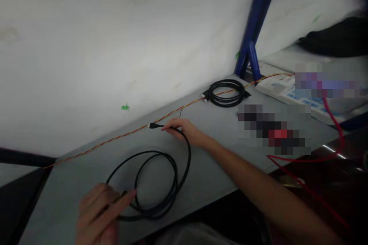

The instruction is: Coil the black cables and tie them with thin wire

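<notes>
A black cable (176, 176) lies in loose loops on the grey tabletop. Near one end of it, my right hand (185, 130) pinches the cable just behind its black plug (154, 125), which points left towards the wall. My left hand (99, 212), slightly smeared by motion, is closed around the cable at the lower left of the loops. Something dark shows between its fingers, too unclear to name. Beyond my right hand, a second black cable (227, 93) is coiled neatly on the table.
A twisted red and yellow wire (123, 134) runs along the table's back edge by the white wall (143, 46). A blue metal frame (253, 26) stands at the right. Nearby lie a white keypad device (304, 97), a red cord (340, 134) and a pixelated dark object (258, 124).
</notes>
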A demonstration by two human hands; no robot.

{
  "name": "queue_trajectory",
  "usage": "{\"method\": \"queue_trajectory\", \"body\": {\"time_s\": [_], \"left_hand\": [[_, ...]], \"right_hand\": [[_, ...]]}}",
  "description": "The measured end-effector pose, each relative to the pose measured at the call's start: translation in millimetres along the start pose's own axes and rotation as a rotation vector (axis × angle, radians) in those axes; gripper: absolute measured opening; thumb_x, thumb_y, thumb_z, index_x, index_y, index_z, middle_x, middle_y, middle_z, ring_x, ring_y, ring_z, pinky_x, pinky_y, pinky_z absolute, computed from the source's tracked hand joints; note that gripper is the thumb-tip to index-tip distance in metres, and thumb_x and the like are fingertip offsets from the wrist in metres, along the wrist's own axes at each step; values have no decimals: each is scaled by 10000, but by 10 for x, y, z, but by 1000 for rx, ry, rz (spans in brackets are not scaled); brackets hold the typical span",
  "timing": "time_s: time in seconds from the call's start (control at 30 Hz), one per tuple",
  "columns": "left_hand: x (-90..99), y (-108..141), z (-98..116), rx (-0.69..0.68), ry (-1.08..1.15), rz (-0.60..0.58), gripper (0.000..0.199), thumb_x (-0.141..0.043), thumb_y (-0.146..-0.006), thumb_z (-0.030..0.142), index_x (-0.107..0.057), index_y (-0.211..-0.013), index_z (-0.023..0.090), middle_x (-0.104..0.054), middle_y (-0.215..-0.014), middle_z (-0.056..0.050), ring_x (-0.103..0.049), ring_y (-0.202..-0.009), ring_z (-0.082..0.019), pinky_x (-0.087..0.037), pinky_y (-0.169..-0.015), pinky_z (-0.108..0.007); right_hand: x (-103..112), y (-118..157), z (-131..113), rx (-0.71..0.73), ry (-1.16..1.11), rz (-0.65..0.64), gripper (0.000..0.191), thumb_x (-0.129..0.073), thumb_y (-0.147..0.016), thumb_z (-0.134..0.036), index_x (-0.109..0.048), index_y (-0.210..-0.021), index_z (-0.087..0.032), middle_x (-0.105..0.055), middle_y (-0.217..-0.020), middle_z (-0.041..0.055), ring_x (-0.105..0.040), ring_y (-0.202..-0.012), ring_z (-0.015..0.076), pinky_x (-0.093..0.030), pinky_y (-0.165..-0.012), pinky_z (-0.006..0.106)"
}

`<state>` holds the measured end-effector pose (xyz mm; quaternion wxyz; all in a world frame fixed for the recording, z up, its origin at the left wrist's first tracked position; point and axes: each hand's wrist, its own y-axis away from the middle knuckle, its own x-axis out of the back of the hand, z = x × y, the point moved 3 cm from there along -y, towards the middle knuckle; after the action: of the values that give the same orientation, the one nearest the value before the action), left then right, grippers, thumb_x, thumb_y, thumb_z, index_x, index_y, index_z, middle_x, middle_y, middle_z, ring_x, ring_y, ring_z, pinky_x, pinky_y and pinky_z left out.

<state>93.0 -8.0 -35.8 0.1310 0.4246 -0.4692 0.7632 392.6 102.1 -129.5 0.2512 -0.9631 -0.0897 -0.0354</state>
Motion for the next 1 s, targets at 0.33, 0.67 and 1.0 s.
{"method": "queue_trajectory", "body": {"time_s": [0.33,0.67,1.0], "left_hand": [[-342,620,101,54,6,-242,313,-575,-894,48,-734,-1088,236,-600,-791,-20,-577,-777,-176,-506,-773,-371],[-419,1051,-19,488,-451,-116,536,-643,-964,467,-549,-1439,236,-556,-1367,-173,-556,-1254,-370,-476,-1058,-593],[-388,1247,120,714,-511,-184,403,-564,-1007,466,-692,-1298,218,-726,-1072,-110,-698,-970,-303,-543,-854,-450]], "right_hand": [[94,22,129,-273,-43,-360,333,-568,-855,-132,-823,-1061,-192,-801,-1155,50,-718,-1088,225,-537,-974,341],[-292,178,-44,-172,514,-260,298,-620,-1017,-274,-704,-1286,-176,-752,-1177,117,-678,-1053,238,-486,-970,353],[-860,433,-385,207,539,-474,368,-613,-1029,-507,-746,-1109,-173,-705,-1054,98,-633,-1016,228,-469,-997,397]]}}
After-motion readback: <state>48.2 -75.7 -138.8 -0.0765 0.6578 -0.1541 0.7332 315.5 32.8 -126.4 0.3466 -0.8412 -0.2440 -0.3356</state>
